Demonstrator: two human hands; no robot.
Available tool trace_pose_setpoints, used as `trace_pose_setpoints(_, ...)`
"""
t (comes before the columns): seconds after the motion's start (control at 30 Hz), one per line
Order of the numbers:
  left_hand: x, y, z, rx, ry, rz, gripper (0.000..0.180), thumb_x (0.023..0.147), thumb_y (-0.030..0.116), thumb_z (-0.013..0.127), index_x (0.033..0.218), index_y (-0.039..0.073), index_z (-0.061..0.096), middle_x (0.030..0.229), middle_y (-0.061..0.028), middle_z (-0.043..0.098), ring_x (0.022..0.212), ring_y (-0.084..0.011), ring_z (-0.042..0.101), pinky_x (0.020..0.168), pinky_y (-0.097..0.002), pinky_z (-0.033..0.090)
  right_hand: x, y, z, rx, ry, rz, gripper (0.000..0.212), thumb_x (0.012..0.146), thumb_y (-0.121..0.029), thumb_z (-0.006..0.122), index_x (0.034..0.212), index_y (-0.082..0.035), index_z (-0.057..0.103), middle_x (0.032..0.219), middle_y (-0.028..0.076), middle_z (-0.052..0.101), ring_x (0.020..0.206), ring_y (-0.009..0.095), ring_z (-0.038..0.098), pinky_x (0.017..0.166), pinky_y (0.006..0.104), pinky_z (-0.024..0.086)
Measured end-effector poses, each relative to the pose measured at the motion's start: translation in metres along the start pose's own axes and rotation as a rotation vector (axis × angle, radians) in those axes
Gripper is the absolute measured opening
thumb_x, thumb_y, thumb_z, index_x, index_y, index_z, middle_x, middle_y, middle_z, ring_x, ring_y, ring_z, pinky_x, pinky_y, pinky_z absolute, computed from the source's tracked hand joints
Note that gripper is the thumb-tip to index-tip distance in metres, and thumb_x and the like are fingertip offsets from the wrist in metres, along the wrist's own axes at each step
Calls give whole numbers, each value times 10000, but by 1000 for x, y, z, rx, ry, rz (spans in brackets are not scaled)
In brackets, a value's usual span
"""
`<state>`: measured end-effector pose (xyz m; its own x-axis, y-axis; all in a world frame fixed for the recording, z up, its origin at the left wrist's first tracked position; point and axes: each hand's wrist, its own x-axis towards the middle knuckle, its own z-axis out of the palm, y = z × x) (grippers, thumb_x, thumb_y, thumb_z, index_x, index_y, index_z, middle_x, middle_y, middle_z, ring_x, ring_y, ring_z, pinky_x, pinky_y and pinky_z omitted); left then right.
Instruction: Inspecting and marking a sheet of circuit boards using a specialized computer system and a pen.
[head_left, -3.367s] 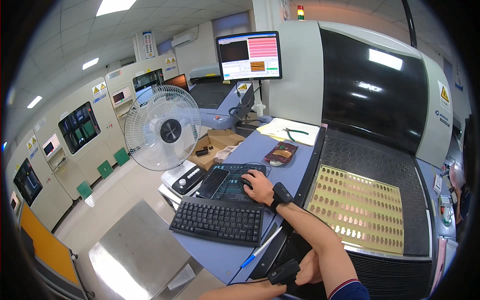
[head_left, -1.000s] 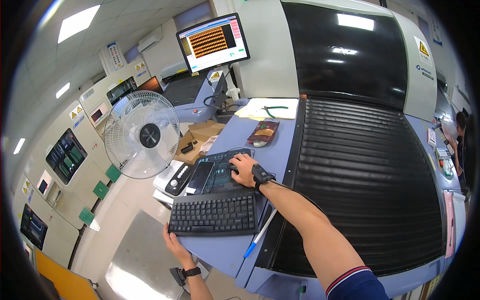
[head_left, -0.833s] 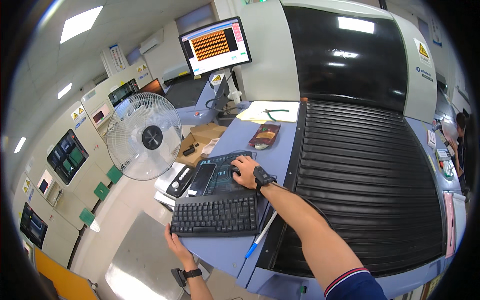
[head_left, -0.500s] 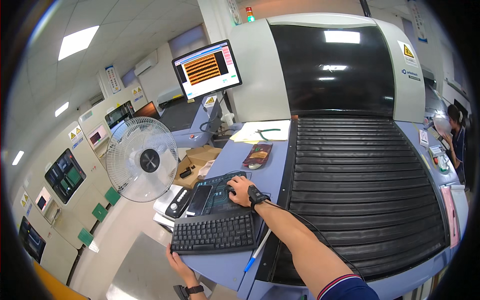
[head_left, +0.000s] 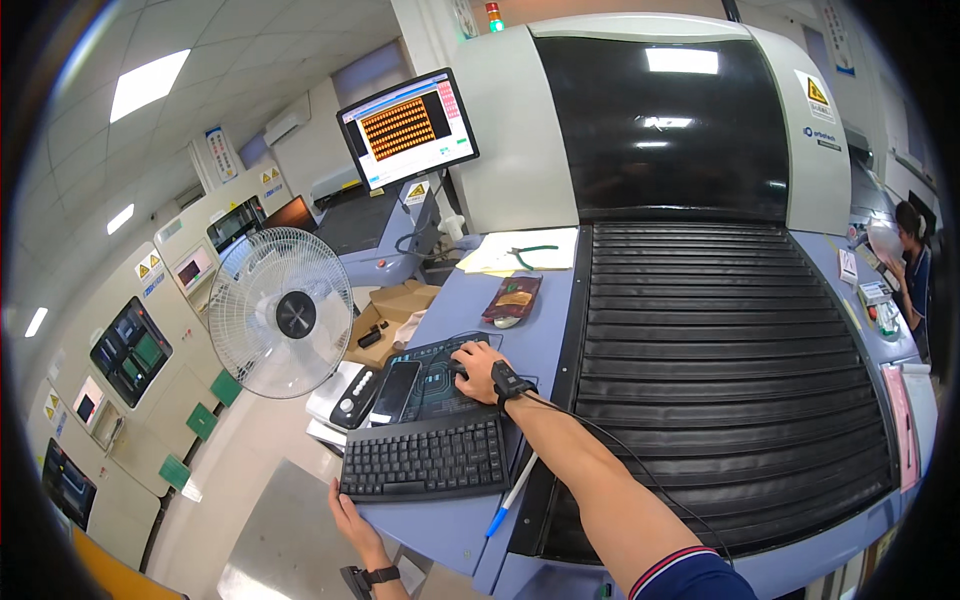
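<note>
our left hand (head_left: 350, 517) has shifted since the earliest frame, from below our right forearm to the lower left corner of the flat black plastic keyboard (head_left: 425, 460), at lower centre; its fingers touch that edge, though we cannot tell how firmly they grip. our right hand (head_left: 482, 370) curls over a small rounded black mouse (head_left: 458, 368) at mid-frame, on a dark pad (head_left: 438, 380) with teal linework. beside it lies a glossy, slab-shaped phone (head_left: 397, 390). ribbed black bellows (head_left: 720, 400) fill the lower right, and a round wire-caged fan (head_left: 295, 316) stands left of centre.
</note>
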<state>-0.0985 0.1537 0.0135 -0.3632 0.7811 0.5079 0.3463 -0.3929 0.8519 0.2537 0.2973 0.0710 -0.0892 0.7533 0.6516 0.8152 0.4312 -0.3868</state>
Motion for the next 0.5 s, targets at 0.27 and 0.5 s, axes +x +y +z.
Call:
trace_pose_setpoints(0.27,36,-21,-2,-126,-88,6,515,1117,304,365,1323,-98,615,1329,-194,641,1229,-269,594,1096,-389,414,-1,1,1,-7,5,-10,388,827,-213,682,1188,-71,690,1211,166,654,1144,355,603,1013,454,512)
trace_pose_setpoints(0.5,25,-34,3,-185,-24,2,509,1111,302,388,1328,-99,613,1317,-176,644,1190,-241,604,1065,-367,431,0,0,3,-29,-40,18,382,833,-225,688,1193,-101,709,1232,137,642,1152,331,601,1010,440,513)
